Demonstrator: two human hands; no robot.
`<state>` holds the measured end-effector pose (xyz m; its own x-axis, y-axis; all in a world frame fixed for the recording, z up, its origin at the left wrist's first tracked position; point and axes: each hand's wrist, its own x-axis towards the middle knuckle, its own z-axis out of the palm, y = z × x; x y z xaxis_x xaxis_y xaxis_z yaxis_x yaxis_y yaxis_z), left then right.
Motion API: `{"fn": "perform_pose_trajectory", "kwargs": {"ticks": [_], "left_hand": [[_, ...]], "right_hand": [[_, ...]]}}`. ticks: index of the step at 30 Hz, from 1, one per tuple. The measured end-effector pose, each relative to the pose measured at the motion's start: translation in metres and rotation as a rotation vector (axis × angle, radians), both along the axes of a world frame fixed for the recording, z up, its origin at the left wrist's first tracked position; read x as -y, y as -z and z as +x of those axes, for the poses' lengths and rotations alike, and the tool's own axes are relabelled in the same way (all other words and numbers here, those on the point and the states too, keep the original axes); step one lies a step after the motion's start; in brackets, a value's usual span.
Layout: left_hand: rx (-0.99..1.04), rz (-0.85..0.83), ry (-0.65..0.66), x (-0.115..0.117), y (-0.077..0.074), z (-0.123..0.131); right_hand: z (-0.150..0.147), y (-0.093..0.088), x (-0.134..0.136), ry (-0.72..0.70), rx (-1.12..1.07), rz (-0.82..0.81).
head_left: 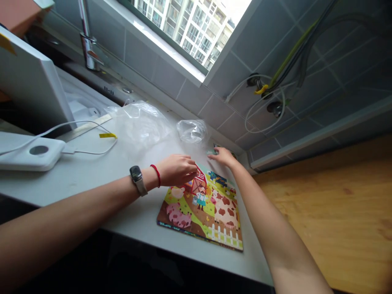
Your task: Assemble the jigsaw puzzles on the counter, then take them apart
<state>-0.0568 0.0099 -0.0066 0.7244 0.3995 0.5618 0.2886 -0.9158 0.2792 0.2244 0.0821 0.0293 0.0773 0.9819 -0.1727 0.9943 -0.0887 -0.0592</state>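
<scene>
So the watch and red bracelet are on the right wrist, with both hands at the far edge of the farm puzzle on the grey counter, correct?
Not quite. The head view shows the watch and red bracelet on the left wrist, behind the left hand. The rest holds: it and the right hand are at the far edge of the farm puzzle on the grey counter.

Crumpled plastic bags [143,122], white charger [30,153]
</scene>
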Motion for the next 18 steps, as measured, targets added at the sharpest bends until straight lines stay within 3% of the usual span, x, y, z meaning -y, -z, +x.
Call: {"fn": "perform_pose_trajectory", "kwargs": {"ticks": [4, 7, 18], "left_hand": [[0.034, 0.005, 0.149, 0.015, -0.002, 0.010], [0.040, 0.008, 0.169, 0.017, -0.002, 0.010], [0.016, 0.121, 0.172, 0.026, 0.006, 0.016]], "right_hand": [[0.000, 0.000, -0.026, 0.044, 0.035, -0.094], [0.005, 0.001, -0.033, 0.065, 0.029, -0.137], [0.013, 0.015, -0.017, 0.141, -0.187, 0.023]]}}
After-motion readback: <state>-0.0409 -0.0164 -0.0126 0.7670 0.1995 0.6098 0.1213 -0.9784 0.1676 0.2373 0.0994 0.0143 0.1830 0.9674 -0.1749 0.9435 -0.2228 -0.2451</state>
